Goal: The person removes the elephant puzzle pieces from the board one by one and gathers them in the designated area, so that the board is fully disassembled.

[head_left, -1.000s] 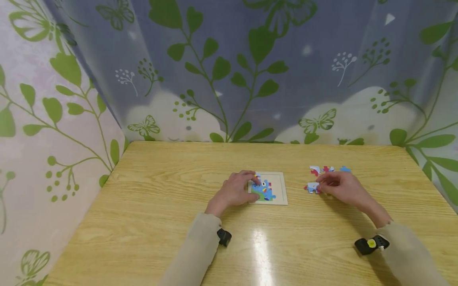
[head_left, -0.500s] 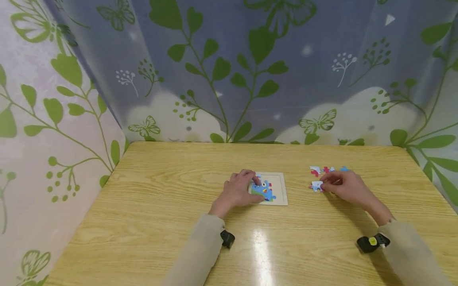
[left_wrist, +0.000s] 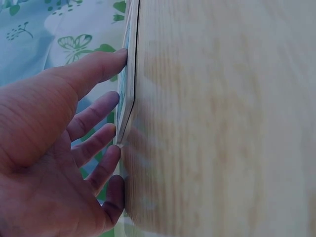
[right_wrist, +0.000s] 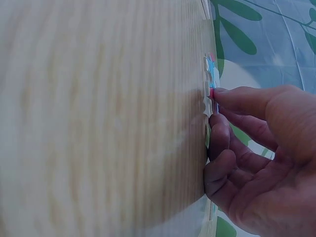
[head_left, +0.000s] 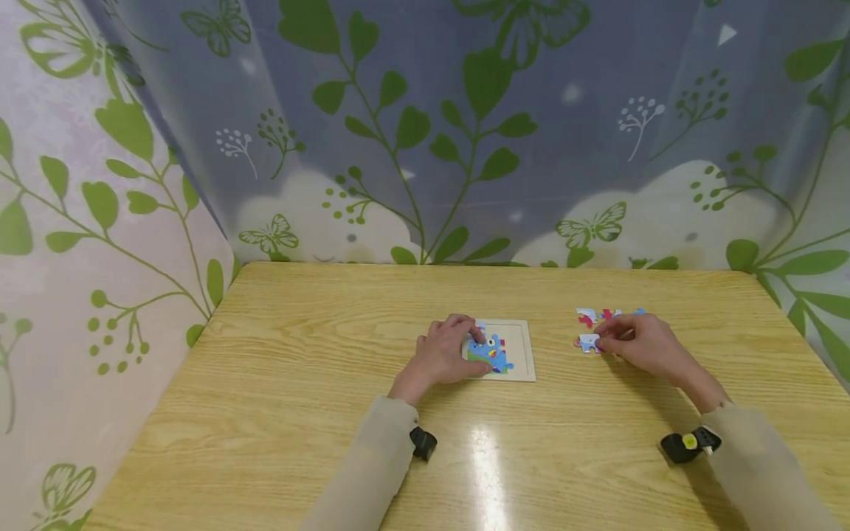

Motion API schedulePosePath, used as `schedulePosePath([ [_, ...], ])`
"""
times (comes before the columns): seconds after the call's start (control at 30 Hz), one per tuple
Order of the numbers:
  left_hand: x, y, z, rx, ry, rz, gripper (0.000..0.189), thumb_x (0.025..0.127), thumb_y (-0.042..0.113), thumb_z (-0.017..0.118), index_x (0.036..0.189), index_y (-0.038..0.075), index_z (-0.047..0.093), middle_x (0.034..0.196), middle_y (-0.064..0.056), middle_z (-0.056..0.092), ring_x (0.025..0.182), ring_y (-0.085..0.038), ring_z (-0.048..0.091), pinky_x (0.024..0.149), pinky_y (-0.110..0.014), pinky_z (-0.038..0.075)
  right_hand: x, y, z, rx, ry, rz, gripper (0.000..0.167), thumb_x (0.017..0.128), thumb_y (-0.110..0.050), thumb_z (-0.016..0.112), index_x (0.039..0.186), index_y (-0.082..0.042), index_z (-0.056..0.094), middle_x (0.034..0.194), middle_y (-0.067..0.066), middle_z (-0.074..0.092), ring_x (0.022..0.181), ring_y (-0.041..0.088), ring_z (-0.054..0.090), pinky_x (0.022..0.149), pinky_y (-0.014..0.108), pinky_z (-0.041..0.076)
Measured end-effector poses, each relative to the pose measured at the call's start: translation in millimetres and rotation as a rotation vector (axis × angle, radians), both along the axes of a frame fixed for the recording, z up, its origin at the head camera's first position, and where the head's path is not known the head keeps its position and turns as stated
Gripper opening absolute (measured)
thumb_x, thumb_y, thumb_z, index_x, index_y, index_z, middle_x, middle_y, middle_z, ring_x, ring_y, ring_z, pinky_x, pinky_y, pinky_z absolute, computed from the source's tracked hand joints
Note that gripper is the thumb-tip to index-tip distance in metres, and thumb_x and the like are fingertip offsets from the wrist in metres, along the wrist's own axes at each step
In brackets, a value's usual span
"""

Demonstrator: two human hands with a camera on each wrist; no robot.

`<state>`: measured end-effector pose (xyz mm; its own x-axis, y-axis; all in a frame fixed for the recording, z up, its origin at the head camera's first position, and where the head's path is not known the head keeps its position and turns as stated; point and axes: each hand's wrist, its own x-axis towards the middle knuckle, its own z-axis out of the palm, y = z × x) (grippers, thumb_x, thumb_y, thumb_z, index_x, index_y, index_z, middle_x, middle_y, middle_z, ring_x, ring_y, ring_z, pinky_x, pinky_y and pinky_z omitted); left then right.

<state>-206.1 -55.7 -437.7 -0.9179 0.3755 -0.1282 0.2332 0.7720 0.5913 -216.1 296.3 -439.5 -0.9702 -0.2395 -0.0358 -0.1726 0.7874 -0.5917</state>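
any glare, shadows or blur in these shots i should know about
Head view: a bright glare streak on the table, on the near side of the board; shadow under the right hand; fine detail on the puzzle pieces looks soft. Left wrist view: dim, wood grain washed out. Right wrist view: also dim, table blurry, with a darker shadow beside that hand.

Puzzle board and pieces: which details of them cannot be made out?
Head view: left side of the puzzle board, partly behind the left grip.
Head view: right end of the pinched piece, behind the right grip.
Left wrist view: the board's picture, seen almost edge-on.
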Motion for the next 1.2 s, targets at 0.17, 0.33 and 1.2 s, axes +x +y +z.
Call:
schedulePosePath([
  [0.17,-0.8,0.7,0.0,-0.004,-0.003,0.000,0.035,0.089,0.040,0.077,0.116,0.023,0.064,0.159,-0.002,0.042,0.143,-0.040,0.038,0.108,-0.062,0.033,-1.2,1,-0.4,0.007,-0.014,-0.003,0.017,0.097,-0.019,0.070,0.109,-0.008,0.075,0.094,0.004,0.073,0.086,0.015,0.067,0.070,0.029,0.050],
  [0.33,-0.7,1.6,0.1,-0.003,0.002,-0.003,0.034,0.089,0.040,0.077,0.116,0.024,0.064,0.159,-0.002,0.042,0.142,-0.040,0.039,0.107,-0.062,0.033,-0.1,2,0.3,0.003,-0.007,-0.007,0.017,0.097,-0.019,0.070,0.109,-0.008,0.075,0.094,0.005,0.073,0.086,0.016,0.068,0.070,0.029,0.051],
  [1.2,1.2,0.2,1.5,0.011,-0.012,0.000,0.037,0.088,0.040,0.078,0.118,0.024,0.064,0.159,-0.003,0.042,0.143,-0.040,0.038,0.108,-0.063,0.033,11.0,-43,7.3,-0.118,0.095,0.083,0.014,0.094,-0.015,0.073,0.103,-0.004,0.076,0.089,0.007,0.072,0.073,0.009,0.066,0.063,0.024,0.051],
])
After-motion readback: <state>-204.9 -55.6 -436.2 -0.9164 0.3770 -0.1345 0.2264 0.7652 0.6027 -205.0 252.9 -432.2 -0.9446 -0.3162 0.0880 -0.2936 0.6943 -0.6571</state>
